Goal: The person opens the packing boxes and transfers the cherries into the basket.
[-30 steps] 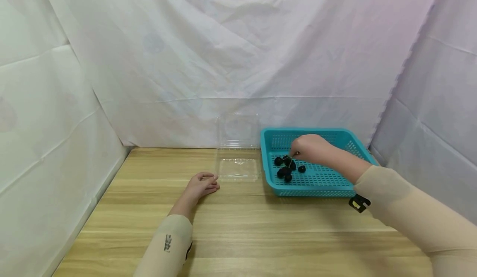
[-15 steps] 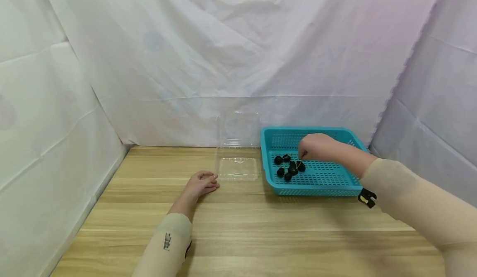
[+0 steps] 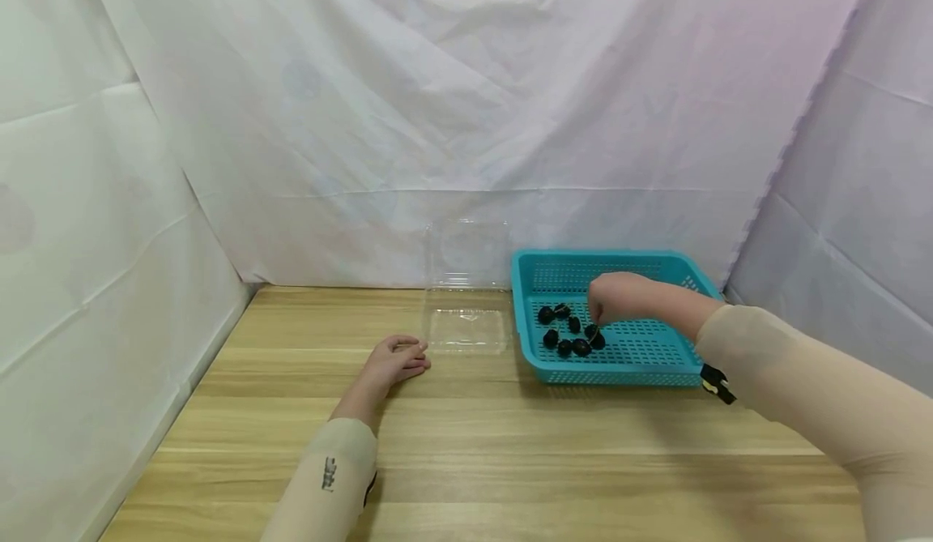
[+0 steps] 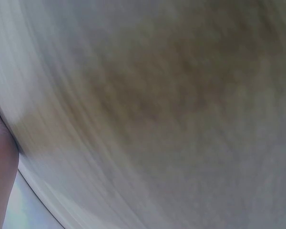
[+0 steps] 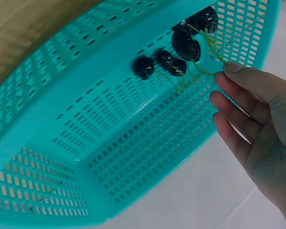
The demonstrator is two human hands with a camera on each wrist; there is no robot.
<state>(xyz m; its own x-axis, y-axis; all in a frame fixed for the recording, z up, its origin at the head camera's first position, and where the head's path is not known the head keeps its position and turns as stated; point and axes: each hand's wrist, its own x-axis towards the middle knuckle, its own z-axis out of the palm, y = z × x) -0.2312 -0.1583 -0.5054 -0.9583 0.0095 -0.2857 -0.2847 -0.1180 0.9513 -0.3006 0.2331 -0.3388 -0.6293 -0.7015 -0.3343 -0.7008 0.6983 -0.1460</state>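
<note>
My right hand point(image 3: 618, 297) is inside a turquoise plastic basket point(image 3: 619, 377). In the right wrist view, its thumb and index finger pinch the thin green stems point(image 5: 218, 55) of dark, shiny cherries point(image 5: 186, 46), which hang low against the basket. Several more dark cherries point(image 3: 547, 314) lie loose on the basket's left floor. My left hand point(image 3: 392, 361) rests on the table, fingers relaxed, its fingertips at the front left corner of a clear plastic clamshell box point(image 3: 466, 333); whether they touch it I cannot tell. In the left wrist view only a blurred edge of the hand point(image 4: 2, 167) shows.
The box's clear lid point(image 3: 466, 254) stands raised at the back, against a white cloth point(image 3: 364, 121). The basket is right of the box, its wall close by. White cloth walls also stand at both sides of the wooden table point(image 3: 466, 445).
My right hand has moved rightward and then lower within the basket. Cherries have shifted right and spread apart from the others. My left hand and the box have stayed put.
</note>
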